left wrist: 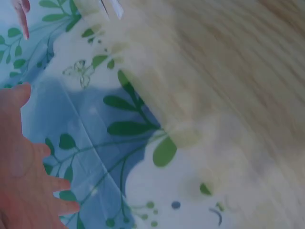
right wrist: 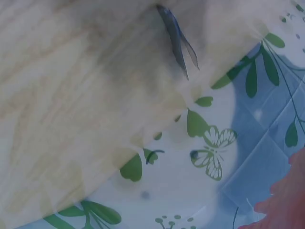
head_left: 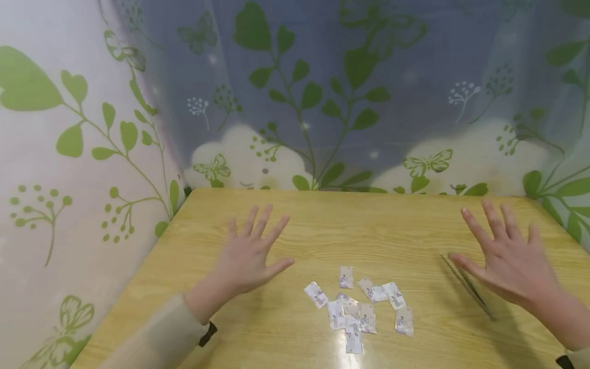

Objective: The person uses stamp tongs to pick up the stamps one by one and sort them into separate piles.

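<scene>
showing two bare hands on either side of a loose cluster of small printed packets point(head_left: 352, 308), the landmark here. the packets lie on the wooden table point(head_left: 193, 328), several overlapping and a few apart; their uneven angles suggest a casual scatter rather than a deliberate order. left of the cluster, the left hand point(head_left: 251, 261) has its fingers and thumb straight and spread wide, holding nothing. well to the right of the cluster, the right hand point(head_left: 516, 266) is likewise splayed and bare of any object. between it and the cluster lie metal tweezers point(head_left: 484, 306), tips slightly parted and pointing away from the person, perhaps laid so for easy reach. the right thumb overlaps one tip in the head view; whether they touch cannot be told. the wide fingers seem meant to keep both hands plainly visible. beyond the cluster, patterned cloth point(head_left: 415, 102) hangs past the far edge, probably as a backdrop.
</scene>
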`<control>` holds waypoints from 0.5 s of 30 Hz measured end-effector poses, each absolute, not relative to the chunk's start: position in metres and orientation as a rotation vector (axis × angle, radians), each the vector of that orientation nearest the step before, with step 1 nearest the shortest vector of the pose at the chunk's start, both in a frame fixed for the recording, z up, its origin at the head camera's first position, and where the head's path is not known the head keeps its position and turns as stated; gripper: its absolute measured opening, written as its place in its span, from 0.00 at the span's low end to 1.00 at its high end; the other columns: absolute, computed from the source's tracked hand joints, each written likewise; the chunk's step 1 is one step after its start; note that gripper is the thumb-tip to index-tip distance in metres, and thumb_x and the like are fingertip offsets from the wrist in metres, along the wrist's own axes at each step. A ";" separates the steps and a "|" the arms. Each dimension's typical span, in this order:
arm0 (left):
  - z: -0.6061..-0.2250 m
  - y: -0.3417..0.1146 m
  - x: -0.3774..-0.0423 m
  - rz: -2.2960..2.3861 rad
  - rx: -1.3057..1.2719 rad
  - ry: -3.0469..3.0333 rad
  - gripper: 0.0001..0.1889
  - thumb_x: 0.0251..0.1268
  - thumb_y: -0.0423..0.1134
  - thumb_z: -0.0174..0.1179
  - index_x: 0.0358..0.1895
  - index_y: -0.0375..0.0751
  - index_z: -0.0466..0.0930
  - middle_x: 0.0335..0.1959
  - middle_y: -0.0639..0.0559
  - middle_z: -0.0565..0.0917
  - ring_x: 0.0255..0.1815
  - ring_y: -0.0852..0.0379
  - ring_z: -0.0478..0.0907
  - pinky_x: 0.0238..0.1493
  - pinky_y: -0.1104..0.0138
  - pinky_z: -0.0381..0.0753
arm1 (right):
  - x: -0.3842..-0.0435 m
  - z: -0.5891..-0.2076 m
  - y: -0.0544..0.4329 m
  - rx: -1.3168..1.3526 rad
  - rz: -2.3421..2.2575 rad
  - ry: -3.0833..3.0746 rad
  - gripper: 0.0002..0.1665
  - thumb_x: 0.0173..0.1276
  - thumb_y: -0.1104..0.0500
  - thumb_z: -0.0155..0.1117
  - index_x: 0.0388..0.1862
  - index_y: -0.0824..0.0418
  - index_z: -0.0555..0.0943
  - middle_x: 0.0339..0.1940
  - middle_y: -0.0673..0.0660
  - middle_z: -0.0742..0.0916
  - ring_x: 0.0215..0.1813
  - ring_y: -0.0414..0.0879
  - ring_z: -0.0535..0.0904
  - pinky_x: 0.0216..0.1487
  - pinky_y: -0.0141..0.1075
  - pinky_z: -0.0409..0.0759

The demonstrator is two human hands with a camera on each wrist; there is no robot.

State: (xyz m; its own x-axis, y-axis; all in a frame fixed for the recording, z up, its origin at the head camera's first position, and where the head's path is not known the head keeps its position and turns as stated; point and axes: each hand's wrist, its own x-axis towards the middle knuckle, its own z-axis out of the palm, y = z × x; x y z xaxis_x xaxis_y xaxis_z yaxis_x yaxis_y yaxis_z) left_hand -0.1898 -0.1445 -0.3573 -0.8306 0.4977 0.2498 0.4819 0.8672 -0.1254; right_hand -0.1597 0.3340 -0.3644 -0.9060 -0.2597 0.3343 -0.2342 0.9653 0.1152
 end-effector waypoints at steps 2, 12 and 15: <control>-0.360 -0.138 -0.191 0.074 -0.774 -2.753 0.43 0.63 0.76 0.36 0.78 0.61 0.43 0.79 0.45 0.39 0.77 0.39 0.39 0.63 0.31 0.47 | -0.158 -0.368 0.332 0.373 -0.085 -2.767 0.57 0.66 0.29 0.52 0.80 0.48 0.36 0.78 0.63 0.37 0.76 0.64 0.29 0.58 0.76 0.42; -0.374 -0.102 -0.196 -0.098 -1.034 -2.776 0.41 0.66 0.72 0.37 0.78 0.63 0.38 0.78 0.48 0.40 0.77 0.42 0.43 0.64 0.33 0.49 | -0.150 -0.386 0.328 0.436 0.028 -2.794 0.57 0.66 0.33 0.57 0.80 0.49 0.36 0.79 0.59 0.37 0.76 0.66 0.35 0.53 0.76 0.53; -0.380 -0.091 -0.200 -0.121 -1.114 -2.792 0.41 0.68 0.70 0.40 0.79 0.61 0.39 0.78 0.47 0.44 0.76 0.42 0.47 0.64 0.36 0.53 | -0.149 -0.390 0.327 0.435 0.103 -2.827 0.56 0.67 0.36 0.57 0.80 0.50 0.36 0.79 0.60 0.38 0.75 0.68 0.38 0.52 0.74 0.57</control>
State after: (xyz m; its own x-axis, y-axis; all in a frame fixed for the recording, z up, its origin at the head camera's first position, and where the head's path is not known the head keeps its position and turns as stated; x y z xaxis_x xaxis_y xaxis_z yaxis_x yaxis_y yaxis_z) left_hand -0.1998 -0.0907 -0.3802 -0.7182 0.6788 0.1528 0.6895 0.7239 0.0250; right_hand -0.1493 0.3272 -0.3896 -0.9160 -0.2842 0.2831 -0.3040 0.9523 -0.0278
